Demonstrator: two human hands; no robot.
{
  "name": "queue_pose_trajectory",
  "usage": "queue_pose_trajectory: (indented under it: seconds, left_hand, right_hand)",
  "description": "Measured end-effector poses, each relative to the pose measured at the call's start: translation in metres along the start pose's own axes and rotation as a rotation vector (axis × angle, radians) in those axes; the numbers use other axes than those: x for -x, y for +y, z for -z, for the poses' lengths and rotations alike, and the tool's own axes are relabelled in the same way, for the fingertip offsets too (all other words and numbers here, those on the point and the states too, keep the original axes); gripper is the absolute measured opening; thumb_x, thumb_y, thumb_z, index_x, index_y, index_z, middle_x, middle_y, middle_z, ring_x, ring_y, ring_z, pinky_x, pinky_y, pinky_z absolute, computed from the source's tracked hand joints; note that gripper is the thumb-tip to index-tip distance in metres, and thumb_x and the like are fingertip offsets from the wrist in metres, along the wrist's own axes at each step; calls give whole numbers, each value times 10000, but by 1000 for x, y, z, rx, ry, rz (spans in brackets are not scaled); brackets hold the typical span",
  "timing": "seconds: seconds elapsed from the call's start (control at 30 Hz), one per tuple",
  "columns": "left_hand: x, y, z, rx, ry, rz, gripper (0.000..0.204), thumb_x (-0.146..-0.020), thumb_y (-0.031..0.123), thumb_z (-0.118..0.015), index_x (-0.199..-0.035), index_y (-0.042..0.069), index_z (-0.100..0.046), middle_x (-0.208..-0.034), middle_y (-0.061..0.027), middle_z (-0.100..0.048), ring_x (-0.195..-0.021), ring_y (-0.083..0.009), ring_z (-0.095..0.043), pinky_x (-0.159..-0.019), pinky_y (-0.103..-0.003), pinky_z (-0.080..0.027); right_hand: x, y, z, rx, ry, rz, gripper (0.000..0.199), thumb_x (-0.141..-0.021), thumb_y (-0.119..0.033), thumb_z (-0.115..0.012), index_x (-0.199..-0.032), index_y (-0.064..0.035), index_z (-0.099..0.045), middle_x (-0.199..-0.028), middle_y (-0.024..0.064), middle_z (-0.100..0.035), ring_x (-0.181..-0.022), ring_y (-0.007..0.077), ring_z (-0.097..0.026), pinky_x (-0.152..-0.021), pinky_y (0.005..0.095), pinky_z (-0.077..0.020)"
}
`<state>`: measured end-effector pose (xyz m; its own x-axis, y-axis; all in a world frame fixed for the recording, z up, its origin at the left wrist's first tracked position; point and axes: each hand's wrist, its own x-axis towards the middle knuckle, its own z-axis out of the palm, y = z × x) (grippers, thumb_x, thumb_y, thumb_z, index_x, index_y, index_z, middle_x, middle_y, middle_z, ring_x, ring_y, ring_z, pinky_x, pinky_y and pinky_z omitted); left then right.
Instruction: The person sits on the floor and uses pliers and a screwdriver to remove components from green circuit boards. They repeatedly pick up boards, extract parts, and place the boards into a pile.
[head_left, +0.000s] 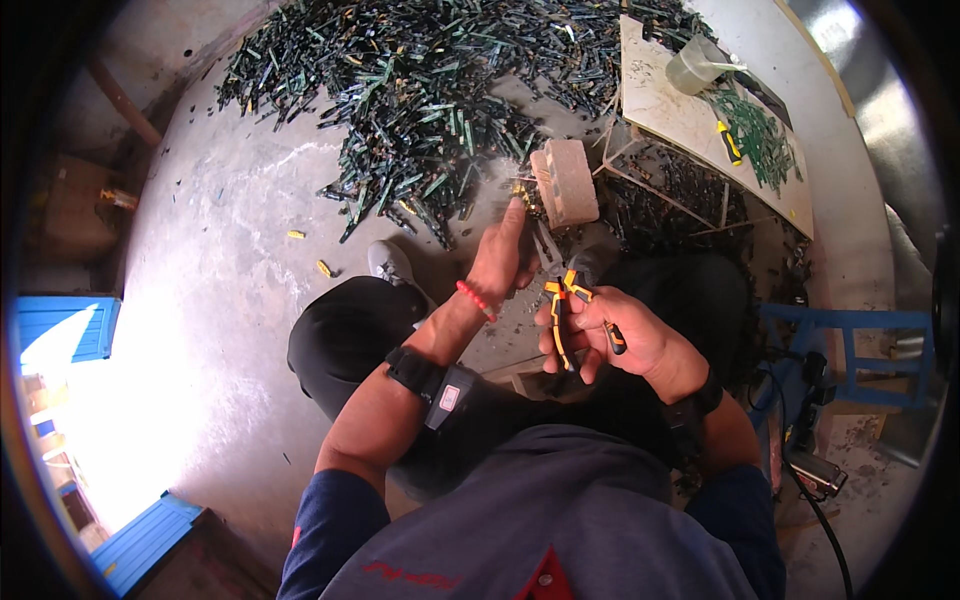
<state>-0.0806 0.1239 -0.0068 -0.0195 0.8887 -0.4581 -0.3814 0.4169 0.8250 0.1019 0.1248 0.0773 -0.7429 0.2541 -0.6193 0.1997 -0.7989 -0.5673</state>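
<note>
My right hand [635, 325] is closed around a pair of pliers [558, 312] with orange and black handles. The handles are spread, and the metal jaws point up and left toward my other hand. My left hand [497, 255] is just left of the jaws, thumb stretched forward and the other fingers curled beneath. Whatever those fingers hold is hidden and too blurred to name. Right past the thumb, small yellow bits [525, 193] lie against a reddish brick block [568, 182].
A large heap of dark green and black strips [410, 110] covers the floor ahead. To the right, a board [655, 95] bears a plastic jug [692, 68], green strips [755, 140] and a yellow-black screwdriver [728, 143]. A blue stool [850, 320] stands at right. Yellow pieces [323, 268] lie at left.
</note>
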Motion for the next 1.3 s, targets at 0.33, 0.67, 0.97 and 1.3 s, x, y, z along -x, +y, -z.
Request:
queue_pose_trajectory:
  seconds: [0.33, 0.67, 0.97, 1.3]
  left_hand:
    - [2, -1, 1, 8, -18, -3, 636, -943, 558, -277, -712, 27, -542, -484, -47, -457, -344, -127, -377, -340, -269, -274]
    - [0, -3, 3, -49, 7, -12, 624, -950, 532, -283, -768, 24, -596, -521, -37, -506, -388, -120, -405, -386, -267, -310]
    - [-5, -11, 7, -83, 75, -11, 635, -950, 529, -282, -853, 14, -642, -587, -42, -563, -459, -114, -471, -446, -259, -369]
    - [5, 7, 0, 91, 4, 83, 574, -951, 524, -280, -779, 62, -573, -534, -29, -488, -369, -123, -362, -361, -258, -275]
  right_hand:
    - [-3, -2, -4, -54, -6, -25, 436, -784, -262, -470, -1156, -36, -503, -941, 129, -623, -818, 259, -652, -502, 290, -518]
    - [-10, 7, -15, -70, 80, 39, 403, -777, -233, -463, -1087, 16, -530, -881, 132, -607, -756, 261, -643, -436, 283, -504]
    - [-14, 6, -23, -22, 100, 72, 353, -761, -192, -459, -1028, 25, -537, -818, 140, -596, -653, 231, -623, -384, 252, -442]
    - [-5, 7, -21, -94, 23, 28, 423, -799, -178, -437, -1183, -2, -459, -893, 151, -609, -757, 254, -647, -444, 278, -505]
